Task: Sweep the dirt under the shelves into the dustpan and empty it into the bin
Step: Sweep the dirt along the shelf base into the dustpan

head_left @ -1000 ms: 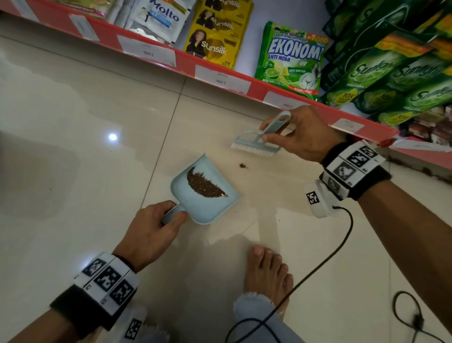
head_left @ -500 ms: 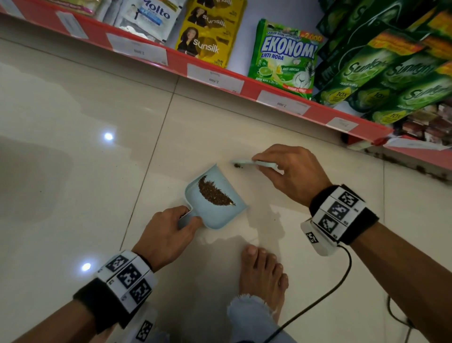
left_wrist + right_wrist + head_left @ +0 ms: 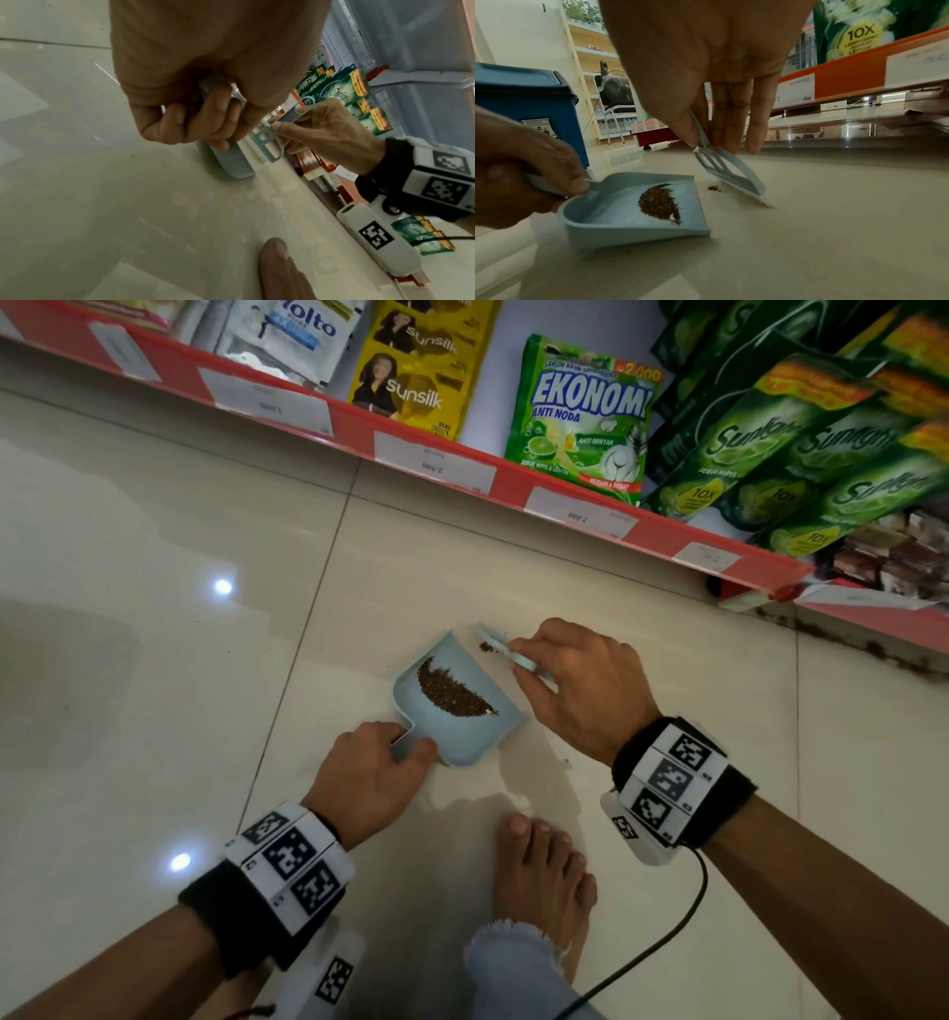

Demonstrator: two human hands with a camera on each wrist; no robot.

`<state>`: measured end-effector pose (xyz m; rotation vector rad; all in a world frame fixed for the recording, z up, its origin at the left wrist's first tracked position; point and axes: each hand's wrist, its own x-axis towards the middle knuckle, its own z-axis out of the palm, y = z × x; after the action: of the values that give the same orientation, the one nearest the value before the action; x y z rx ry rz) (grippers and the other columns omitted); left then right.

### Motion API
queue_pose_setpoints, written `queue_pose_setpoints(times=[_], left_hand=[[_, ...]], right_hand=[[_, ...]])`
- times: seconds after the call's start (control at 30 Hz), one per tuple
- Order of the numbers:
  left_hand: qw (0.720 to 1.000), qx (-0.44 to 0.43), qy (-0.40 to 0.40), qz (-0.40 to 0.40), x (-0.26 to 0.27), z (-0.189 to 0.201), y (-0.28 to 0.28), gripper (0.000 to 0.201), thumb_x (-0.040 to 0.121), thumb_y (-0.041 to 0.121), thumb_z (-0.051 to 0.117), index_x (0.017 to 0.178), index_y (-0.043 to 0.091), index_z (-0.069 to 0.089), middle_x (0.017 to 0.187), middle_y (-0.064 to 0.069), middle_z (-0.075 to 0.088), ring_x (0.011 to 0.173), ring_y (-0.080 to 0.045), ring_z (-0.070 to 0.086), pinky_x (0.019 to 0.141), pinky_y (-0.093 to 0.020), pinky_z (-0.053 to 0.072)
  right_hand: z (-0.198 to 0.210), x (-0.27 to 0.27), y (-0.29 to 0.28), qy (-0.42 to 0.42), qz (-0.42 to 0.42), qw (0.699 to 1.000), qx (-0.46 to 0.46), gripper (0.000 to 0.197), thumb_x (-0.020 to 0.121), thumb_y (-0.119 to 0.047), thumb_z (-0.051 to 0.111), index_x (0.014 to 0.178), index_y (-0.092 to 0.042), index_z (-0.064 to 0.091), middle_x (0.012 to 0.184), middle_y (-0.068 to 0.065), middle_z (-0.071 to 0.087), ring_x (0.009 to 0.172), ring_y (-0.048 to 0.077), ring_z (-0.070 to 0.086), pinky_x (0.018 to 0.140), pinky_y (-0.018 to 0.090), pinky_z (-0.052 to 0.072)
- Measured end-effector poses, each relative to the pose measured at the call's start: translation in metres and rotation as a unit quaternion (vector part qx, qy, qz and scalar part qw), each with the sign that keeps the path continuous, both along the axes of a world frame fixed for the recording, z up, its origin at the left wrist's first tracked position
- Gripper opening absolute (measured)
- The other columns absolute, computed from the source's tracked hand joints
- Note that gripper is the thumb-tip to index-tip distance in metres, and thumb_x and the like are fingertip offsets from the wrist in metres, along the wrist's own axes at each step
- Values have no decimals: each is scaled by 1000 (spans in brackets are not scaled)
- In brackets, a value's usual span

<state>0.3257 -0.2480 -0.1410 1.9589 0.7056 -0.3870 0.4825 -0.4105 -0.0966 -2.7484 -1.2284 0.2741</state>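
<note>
The left hand [image 3: 367, 775] grips the dustpan [image 3: 457, 711] handle, the pan flat on the floor with a crescent of dirt [image 3: 452, 690] inside. The right hand [image 3: 580, 685] grasps the brush [image 3: 734, 178], bristles down just beyond the pan's lip, a small clump [image 3: 713, 188] between them. A hard flick could scatter the clump past the lip, and tilting the pan forward would spill the pile; the bin [image 3: 529, 105] stands behind the pan.

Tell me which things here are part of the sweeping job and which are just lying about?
Job: dustpan, brush, swept dirt, small dirt clump, blue bin, both hands.

Lying about: soap packets, shampoo sachets, price labels, cable.
</note>
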Motion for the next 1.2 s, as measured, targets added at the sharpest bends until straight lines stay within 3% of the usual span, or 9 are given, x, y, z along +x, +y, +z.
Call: queue_pose_setpoints(times=[0.23,0.4,0.47,0.57,0.63,0.8,0.97,1.07,1.2], left_hand=[[1000,0,19,3,5,4,0,46,94,33,59,54,18,43,51,6,48,49,-9,46,48,-22,31],[1000,2,28,-1,6,8,-1,45,95,33,59,55,19,42,52,6,48,51,-8,46,47,-21,30],[1000,0,30,0,7,9,0,46,95,33,58,55,19,42,53,6,47,52,-11,47,49,-22,30],[999,-12,36,-4,7,11,0,45,96,34,57,57,19,42,58,3,47,64,-21,49,60,-26,34],[999,-18,41,-5,7,12,0,45,97,34,56,57,19,41,60,2,46,69,-23,49,65,-27,36],[999,-25,41,3,5,14,2,46,96,33,58,56,18,40,57,2,46,63,-20,47,61,-27,34],[999,-28,44,16,3,14,3,45,95,32,59,56,17,42,58,0,49,63,-22,50,61,-27,37],[999,-27,43,16,3,14,3,45,95,32,59,56,16,41,58,1,49,62,-20,49,57,-26,35],[999,-28,40,12,2,15,4,46,95,31,59,56,17,40,56,2,47,57,-16,47,54,-25,33]], right_hand=[[6,5,1,58,-60,980,178,22,96,-26,57,103,-15,75,80,-1,65,67,16,61,62,39,52],[10,8,4,-22,-45,996,69,23,98,-30,50,95,-20,70,82,-2,61,67,23,59,56,37,51],[9,4,5,5,-10,1000,20,25,99,-32,47,97,-22,69,84,-4,59,69,20,58,59,36,51],[6,-1,7,109,2,991,81,25,98,-30,52,97,-15,72,81,-2,61,70,18,59,64,40,51],[6,1,8,108,-23,984,138,23,97,-27,56,95,-12,74,80,1,64,68,18,60,64,40,52],[10,6,11,5,-21,998,51,23,97,-29,51,96,-18,70,84,-1,61,70,24,59,59,38,50],[5,-5,11,117,-9,987,109,28,97,-32,52,95,-13,73,80,-1,63,69,18,60,64,40,51],[5,-4,11,55,-38,987,144,24,97,-30,54,93,-15,72,79,-1,63,67,20,60,60,39,51],[6,-3,11,-1,-17,999,49,21,97,-28,51,95,-20,70,83,-3,60,68,22,58,57,37,50]])
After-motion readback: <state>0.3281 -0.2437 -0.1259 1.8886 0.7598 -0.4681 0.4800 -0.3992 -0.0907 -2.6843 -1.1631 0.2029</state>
